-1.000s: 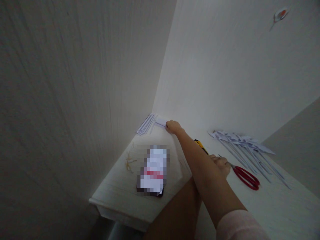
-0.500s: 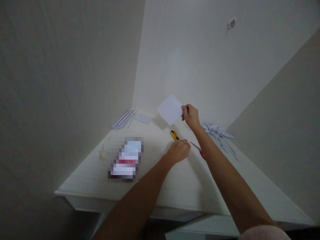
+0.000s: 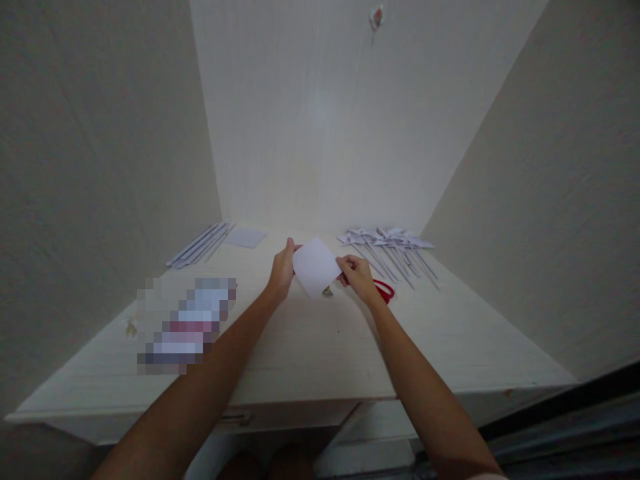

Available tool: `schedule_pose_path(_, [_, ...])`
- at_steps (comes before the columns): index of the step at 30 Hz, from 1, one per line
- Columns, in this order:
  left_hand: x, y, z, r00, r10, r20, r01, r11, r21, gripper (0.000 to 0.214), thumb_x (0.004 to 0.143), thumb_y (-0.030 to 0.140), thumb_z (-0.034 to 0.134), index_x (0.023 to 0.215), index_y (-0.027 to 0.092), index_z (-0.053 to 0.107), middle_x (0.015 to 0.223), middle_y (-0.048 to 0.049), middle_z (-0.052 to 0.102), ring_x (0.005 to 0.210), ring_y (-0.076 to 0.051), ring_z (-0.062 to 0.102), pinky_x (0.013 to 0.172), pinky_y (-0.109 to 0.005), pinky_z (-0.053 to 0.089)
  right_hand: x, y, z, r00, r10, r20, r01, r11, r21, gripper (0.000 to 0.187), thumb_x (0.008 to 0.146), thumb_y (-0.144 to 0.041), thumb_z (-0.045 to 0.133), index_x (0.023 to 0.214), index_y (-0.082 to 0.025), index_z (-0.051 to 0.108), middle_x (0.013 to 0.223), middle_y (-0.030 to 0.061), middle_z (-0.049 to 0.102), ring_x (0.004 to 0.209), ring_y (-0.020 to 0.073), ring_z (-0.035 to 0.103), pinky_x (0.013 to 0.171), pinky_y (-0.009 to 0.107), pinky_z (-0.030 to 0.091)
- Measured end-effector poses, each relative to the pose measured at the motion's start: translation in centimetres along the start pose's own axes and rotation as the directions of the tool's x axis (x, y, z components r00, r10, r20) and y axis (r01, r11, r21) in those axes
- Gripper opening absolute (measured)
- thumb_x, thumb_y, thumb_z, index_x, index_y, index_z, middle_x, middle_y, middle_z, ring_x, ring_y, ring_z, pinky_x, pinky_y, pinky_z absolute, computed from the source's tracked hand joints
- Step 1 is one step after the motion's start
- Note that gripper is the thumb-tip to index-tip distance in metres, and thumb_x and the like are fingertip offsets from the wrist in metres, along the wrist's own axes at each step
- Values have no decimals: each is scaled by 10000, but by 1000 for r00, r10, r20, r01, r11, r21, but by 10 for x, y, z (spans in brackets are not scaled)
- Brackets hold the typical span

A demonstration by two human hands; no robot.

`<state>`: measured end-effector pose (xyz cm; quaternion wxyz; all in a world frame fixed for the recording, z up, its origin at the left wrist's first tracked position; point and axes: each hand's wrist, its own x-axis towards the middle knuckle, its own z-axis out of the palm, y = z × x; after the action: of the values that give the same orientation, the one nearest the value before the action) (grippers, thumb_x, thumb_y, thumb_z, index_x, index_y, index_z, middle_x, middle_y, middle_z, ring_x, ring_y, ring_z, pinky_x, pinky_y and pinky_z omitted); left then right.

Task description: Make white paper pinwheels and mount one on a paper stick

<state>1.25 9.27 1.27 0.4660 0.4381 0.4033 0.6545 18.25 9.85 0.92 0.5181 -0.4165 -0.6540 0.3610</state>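
Note:
A square sheet of white paper (image 3: 316,268) is held up above the table, one corner towards me. My left hand (image 3: 283,269) grips its left corner, and my right hand (image 3: 354,272) pinches the right corner. Behind the sheet, only a small end of the yellow utility knife (image 3: 327,291) shows. The red handles of the scissors (image 3: 384,291) stick out beside my right wrist; their blades are hidden by the hand and arm.
Thin paper sticks (image 3: 200,247) lie at the back left, beside a flat white paper square (image 3: 246,238). Several paper pinwheels on sticks (image 3: 390,241) are heaped at the back right. A blurred-out phone-like object (image 3: 190,327) rests on the white table (image 3: 310,360) at left.
The sheet has come down and nearer between both hands. My left hand has left the utility knife and taken the sheet's left corner. The view has turned to the right.

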Motion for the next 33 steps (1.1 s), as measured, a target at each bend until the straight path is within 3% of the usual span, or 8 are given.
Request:
schedule_pose_path(5, [-1, 5, -6, 988, 143, 64, -154, 960, 232, 283, 665, 361, 617, 803, 117, 654, 733, -57, 646, 641, -144, 564, 566, -231, 405, -2, -6, -2, 999, -24, -27, 23, 999, -24, 299, 738, -428, 529, 589, -175, 468, 394, -43, 479, 298, 61, 375, 327, 186, 267])
schedule_pose_path(10, [2, 6, -17, 984, 171, 58, -180, 905, 386, 356, 631, 258, 607, 940, 88, 655, 820, -105, 673, 682, -171, 597, 596, -252, 441, 1, 7, -5, 997, -69, -26, 64, 986, -151, 256, 790, -368, 465, 665, -151, 520, 441, -19, 508, 323, 81, 408, 342, 198, 311])
schedule_pose_path(15, [6, 15, -25, 979, 190, -68, -141, 885, 443, 355, 612, 209, 582, 927, 73, 670, 665, -79, 651, 504, -139, 551, 468, -235, 416, 9, 27, -10, 965, -239, 103, 260, 908, -328, 290, 761, -71, 399, 915, -139, 636, 822, 80, 645, 754, 150, 572, 722, 308, 468])
schedule_pose_path(18, [7, 23, -27, 982, 88, -165, -35, 954, 299, 351, 574, 128, 545, 895, 70, 673, 460, -10, 547, 358, -104, 459, 362, -200, 335, 21, 32, -13, 864, -278, 420, 478, 716, -509, 581, 669, 81, 365, 1102, -214, 614, 1175, 94, 552, 1090, 187, 450, 946, 407, 350])
schedule_pose_path(20, [7, 28, -28, 981, 18, -191, -1, 996, 90, 277, 557, 115, 551, 798, 82, 683, 476, -14, 551, 372, -92, 461, 351, -183, 320, 35, 30, -14, 797, -174, 579, 562, 563, -605, 643, 672, 92, 387, 1184, -256, 563, 1311, 95, 439, 1167, 210, 384, 969, 440, 317])
schedule_pose_path(25, [7, 40, -29, 982, -82, -172, 23, 947, -319, 89, 553, 97, 597, 611, 113, 663, 705, -55, 639, 531, -75, 524, 402, -146, 355, 68, 20, 1, 679, 51, 733, 663, 386, -641, 556, 720, -60, 583, 1191, -352, 546, 1416, 60, 319, 1219, 282, 331, 950, 458, 325])
schedule_pose_path(29, [10, 44, -30, 966, -165, -198, 68, 904, -423, 54, 576, 85, 607, 589, 119, 647, 703, -50, 631, 506, -54, 492, 382, -135, 331, 81, 18, 15, 659, 10, 752, 689, 392, -609, 341, 679, -148, 676, 995, -275, 682, 1296, 87, 486, 1192, 286, 380, 966, 456, 305])
schedule_pose_path(33, [12, 47, -33, 966, -137, -220, -4, 842, -539, 91, 634, 75, 564, 621, 132, 634, 777, -50, 642, 651, -82, 570, 535, -154, 444, 86, 20, 15, 767, -52, 639, 544, 581, -605, 203, 529, -161, 766, 718, -163, 691, 1041, 115, 639, 1065, 277, 509, 885, 371, 395])
